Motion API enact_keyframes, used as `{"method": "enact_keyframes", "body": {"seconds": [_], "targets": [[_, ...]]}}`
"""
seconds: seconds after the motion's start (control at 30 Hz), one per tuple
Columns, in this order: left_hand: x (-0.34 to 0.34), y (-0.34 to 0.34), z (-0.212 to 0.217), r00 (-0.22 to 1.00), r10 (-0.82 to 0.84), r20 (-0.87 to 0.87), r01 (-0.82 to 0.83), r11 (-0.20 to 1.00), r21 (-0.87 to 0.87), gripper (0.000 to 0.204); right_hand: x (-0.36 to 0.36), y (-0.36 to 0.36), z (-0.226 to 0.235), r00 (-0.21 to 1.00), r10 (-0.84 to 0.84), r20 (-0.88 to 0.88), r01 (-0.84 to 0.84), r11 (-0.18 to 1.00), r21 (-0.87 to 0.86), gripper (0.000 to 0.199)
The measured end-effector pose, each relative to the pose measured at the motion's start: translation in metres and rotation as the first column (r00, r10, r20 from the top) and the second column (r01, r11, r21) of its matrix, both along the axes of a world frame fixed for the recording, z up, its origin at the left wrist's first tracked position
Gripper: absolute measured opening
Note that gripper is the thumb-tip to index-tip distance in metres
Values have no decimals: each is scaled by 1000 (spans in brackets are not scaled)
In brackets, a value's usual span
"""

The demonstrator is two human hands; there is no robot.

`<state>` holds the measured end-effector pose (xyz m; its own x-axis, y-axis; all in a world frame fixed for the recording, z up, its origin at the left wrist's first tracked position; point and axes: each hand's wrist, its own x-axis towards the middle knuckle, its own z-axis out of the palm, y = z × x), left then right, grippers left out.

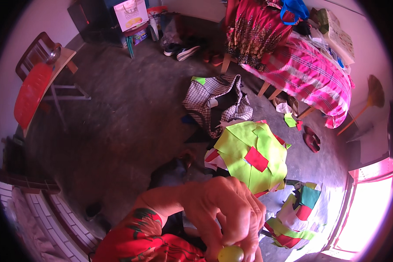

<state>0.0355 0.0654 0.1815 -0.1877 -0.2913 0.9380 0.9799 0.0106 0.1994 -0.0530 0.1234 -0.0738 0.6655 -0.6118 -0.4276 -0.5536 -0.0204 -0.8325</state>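
Observation:
My left hand (222, 209) reaches in from the lower left, in a red patterned sleeve (135, 238). Its fingers are bent down and closed on a small, smooth, yellow-green round thing (231, 254) at the lower edge; what kind it is I cannot make out. My right hand cannot be picked out. Just beyond my knuckles lies a heap of bright yellow-green cloth pieces (236, 144), with a red cloth piece (256, 159) on top. To the right, a bundle of green, red and white cloth (288, 218) rests on the floor.
Crumpled checked cloth (201, 94) lies past the heap. At the far right, a pink plaid cloth (310, 74) drapes over wooden-legged furniture. Shoes (183, 51) and dark red sandals (311, 139) are on the floor. A table with a red tray (32, 94) stands left, a broom (371, 98) right.

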Motion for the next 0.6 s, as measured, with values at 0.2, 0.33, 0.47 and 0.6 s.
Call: {"method": "enact_keyframes", "body": {"seconds": [0.2,0.33,0.47,0.6], "targets": [[9,1,9,994,107,8,-106,991,-82,18,-13,6,2,997,-75,6,75,997,23,38],[-3,-2,6,984,97,-147,-115,986,-121,16,-14,10,-2,990,-134,53,130,988,86,39],[-1,-2,2,987,100,-126,-115,986,-118,16,-23,10,-2,947,-304,100,279,938,205,39],[-4,2,10,978,160,-135,-179,974,-137,18,-14,7,26,805,-550,222,409,786,464,40]]}}
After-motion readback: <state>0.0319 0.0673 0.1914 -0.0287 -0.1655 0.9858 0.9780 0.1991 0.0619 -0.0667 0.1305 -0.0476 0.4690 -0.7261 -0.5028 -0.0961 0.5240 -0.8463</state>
